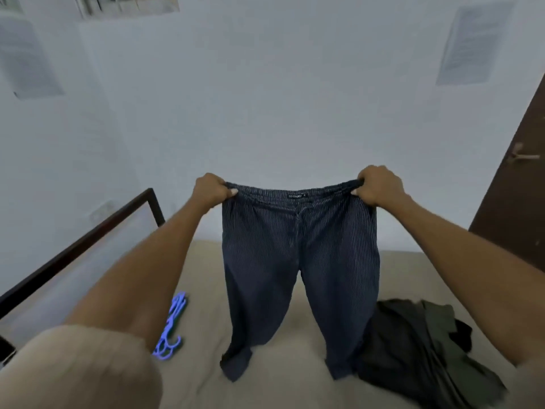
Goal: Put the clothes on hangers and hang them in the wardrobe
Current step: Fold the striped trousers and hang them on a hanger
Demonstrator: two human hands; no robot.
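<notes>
Dark blue pinstriped trousers (298,261) hang stretched out in front of me over the bed. My left hand (212,188) grips the left end of the waistband and my right hand (377,185) grips the right end. Both trouser legs reach down, and their hems touch the beige bed sheet (283,379). Blue plastic hangers (171,329) lie on the sheet at the left, partly hidden behind my left forearm. A heap of dark green and black clothes (421,349) lies on the sheet at the right, beside the right trouser leg.
A dark bed frame rail (82,240) runs along the left side. A brown door (516,172) with a handle stands at the right. The pale wall (265,98) is straight ahead behind the bed.
</notes>
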